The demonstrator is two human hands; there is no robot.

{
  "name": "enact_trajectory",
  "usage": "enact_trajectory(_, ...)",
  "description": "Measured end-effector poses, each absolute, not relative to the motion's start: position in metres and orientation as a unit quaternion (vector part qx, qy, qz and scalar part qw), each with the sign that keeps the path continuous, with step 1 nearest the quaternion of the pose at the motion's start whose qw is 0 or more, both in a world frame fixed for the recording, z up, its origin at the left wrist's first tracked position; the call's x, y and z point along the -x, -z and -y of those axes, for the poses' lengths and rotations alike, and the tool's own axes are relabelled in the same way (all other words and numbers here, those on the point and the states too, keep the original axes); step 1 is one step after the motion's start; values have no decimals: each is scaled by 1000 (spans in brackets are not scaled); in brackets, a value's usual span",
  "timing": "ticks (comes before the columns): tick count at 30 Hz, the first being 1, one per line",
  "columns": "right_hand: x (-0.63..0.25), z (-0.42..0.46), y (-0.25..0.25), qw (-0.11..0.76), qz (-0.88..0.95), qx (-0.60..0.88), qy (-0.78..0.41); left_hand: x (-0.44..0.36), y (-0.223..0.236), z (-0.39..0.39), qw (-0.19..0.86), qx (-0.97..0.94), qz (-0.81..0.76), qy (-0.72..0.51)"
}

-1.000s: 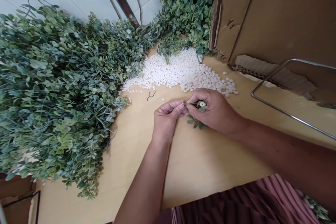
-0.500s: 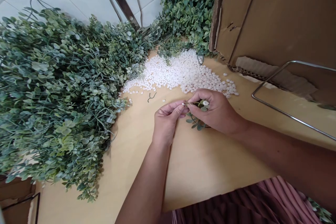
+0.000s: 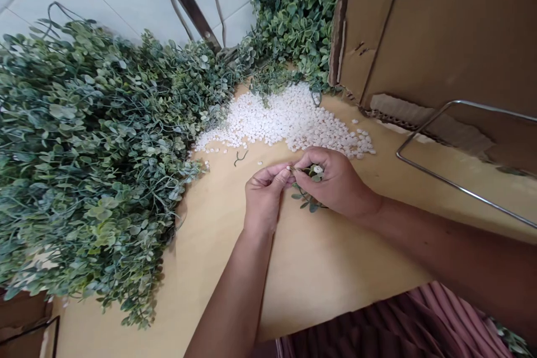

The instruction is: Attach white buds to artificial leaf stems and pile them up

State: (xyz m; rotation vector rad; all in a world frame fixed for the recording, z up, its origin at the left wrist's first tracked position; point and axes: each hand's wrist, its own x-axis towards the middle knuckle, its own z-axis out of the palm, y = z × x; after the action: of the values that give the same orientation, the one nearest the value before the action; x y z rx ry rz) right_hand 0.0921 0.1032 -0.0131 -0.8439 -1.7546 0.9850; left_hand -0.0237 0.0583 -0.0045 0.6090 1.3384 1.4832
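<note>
My right hand [image 3: 338,182] is closed around a sprig of artificial leaves [image 3: 311,204], whose green leaves hang out below the fingers. A small white flower-like piece [image 3: 318,169] shows on the sprig beside my right thumb. With thumb and forefinger, my left hand [image 3: 264,193] pinches a tiny pale piece [image 3: 288,168] at the tip of the sprig's stem. The fingertips of both hands meet there, partly hiding the stem's end. Just beyond my hands spreads a pile of small white pieces [image 3: 277,117] on the tan tabletop [image 3: 319,268].
A large heap of artificial greenery [image 3: 96,156] covers the left side; more greenery [image 3: 297,11] stands at the back. Cardboard [image 3: 444,28] rises at the back right, near a bent metal wire frame [image 3: 453,173]. A loose green stem bit [image 3: 240,158] lies on the table.
The view has shifted slightly. Both hands keep their hold at the sprig's tip, with the right hand tilted a little differently.
</note>
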Motion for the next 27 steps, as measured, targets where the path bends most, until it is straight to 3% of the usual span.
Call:
enact_trajectory(18, -98, -110, 4, 395, 688, 422, -439, 24, 1, -61, 518, -279, -553, -590)
enact_trajectory(27, -94, -109, 6, 432, 680, 407, -431, 20, 6, -63, 484, -273, -568, -607)
